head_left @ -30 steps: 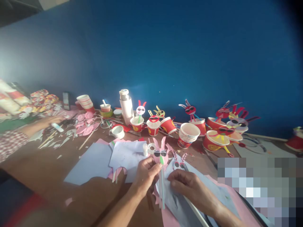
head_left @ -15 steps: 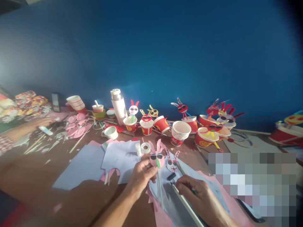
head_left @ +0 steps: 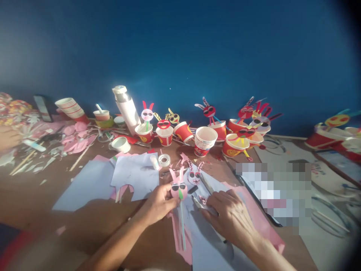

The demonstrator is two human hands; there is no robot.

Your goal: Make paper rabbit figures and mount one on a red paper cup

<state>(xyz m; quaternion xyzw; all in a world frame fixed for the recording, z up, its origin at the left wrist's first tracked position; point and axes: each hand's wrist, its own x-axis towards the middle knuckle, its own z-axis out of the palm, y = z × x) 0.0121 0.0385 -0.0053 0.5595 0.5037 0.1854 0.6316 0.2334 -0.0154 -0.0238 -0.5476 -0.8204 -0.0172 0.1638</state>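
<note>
My left hand [head_left: 160, 201] is closed on a pink paper rabbit face [head_left: 178, 190] with dark glasses, a green nose and a pale straw [head_left: 182, 226] for a stem. My right hand [head_left: 229, 212] rests palm down over the papers, its thumb and index finger apart. Beneath that hand lies a pen-like tool [head_left: 197, 202], with a small patterned pink paper piece [head_left: 202, 200] by the fingertips. Just beyond is a pale rabbit face [head_left: 194, 177] with patterned ears, near a black cap [head_left: 193, 189] and a grey slim tool [head_left: 207, 183].
Red paper cups [head_left: 164, 136] with paper-faced figures line the back, beside a stack of cups [head_left: 205, 141] and a white flask [head_left: 127, 113]. A tape roll [head_left: 164, 160] and a glue stick [head_left: 154, 162] lie by blue sheets [head_left: 84, 184]. Another person's hand [head_left: 8, 138] is at far left.
The view has shifted, so the scene sits higher and further left. My right hand has spread out and moved forward over the pen-like tool. My left hand still holds the pink rabbit face.
</note>
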